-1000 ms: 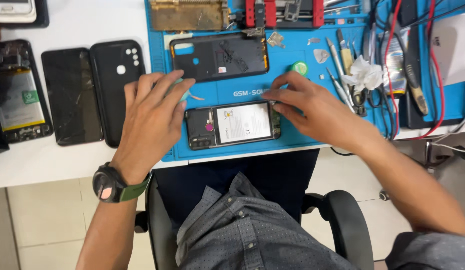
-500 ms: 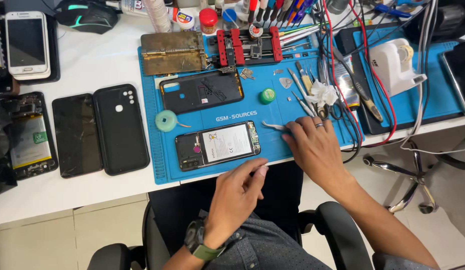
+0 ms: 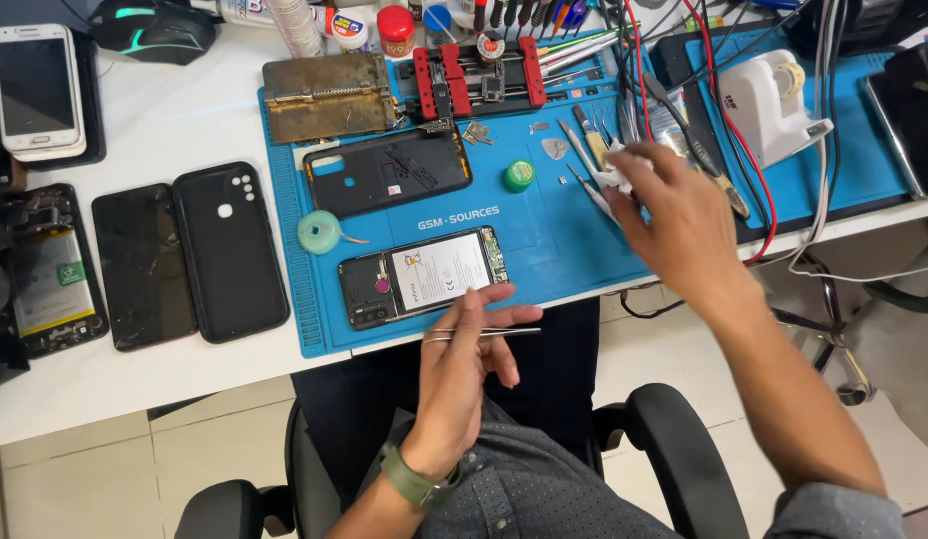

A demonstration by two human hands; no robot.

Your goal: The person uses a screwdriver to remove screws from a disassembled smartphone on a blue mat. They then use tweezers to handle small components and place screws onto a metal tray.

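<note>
On the white worktop (image 3: 174, 110) at far left lie a phone with its battery exposed (image 3: 49, 279), a cracked black screen panel (image 3: 142, 265) and a black back cover (image 3: 229, 250), side by side and untouched. On the blue repair mat (image 3: 544, 250) a second black rear shell (image 3: 389, 170) rests above a small teal spool (image 3: 319, 232). The opened phone (image 3: 424, 276), the unit in work, lies face down near the mat's front edge with its back removed and its white battery and boards exposed; I judge disassembly done and reassembly not begun. My left hand (image 3: 464, 359) is just in front of that phone, off the worktop edge, fingers closed on a pair of thin metal tweezers (image 3: 484, 332) held level. A green round cap (image 3: 519, 176) sits at mid-mat. My right hand (image 3: 683, 225) is further right over the loose tools, fingers narrowed on a crumpled white wipe (image 3: 614, 177). I cannot tell whether any part has been replaced.
</note>
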